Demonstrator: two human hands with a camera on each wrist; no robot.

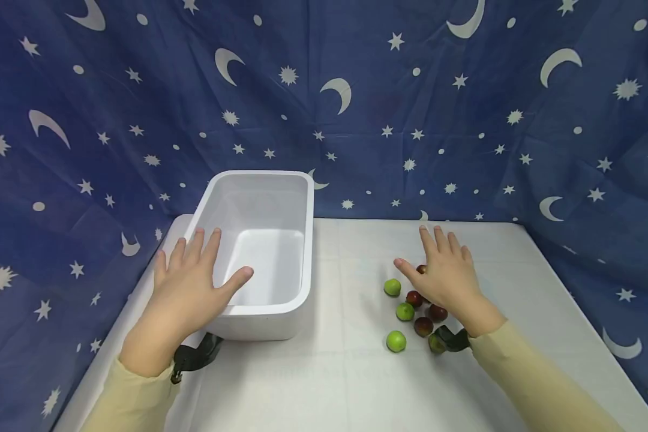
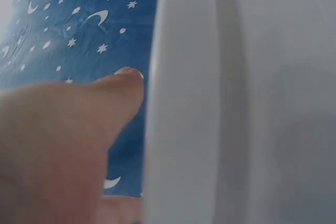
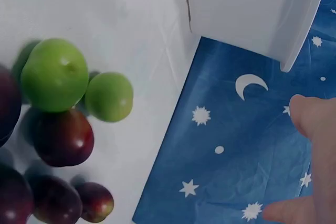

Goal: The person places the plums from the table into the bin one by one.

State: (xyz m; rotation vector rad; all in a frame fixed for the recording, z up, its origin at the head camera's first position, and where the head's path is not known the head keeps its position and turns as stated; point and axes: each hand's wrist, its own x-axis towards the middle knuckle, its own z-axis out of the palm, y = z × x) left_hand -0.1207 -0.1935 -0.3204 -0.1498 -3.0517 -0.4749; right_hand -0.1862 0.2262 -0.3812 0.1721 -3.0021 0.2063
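Note:
A deep white plastic tub (image 1: 306,252) stands at the left of the table, with nothing seen inside it. My left hand (image 1: 186,294) hovers over its near left corner, fingers spread and straight. In the left wrist view the tub's side (image 2: 184,103) fills the right half, beside the thumb (image 2: 118,90). On the right, my right hand (image 1: 445,279) is held above a loose group of round fruits, fingers extended, gripping nothing. The group mixes green plums (image 1: 396,341) and dark red plums (image 1: 423,326); the hand and wrist strap hide some.
A white cloth (image 1: 345,384) covers the table. Behind and at both sides hangs a dark blue curtain (image 1: 367,162) with moons and stars. Black straps (image 1: 197,355) circle both wrists. The tub's raised walls stand left of the fruits.

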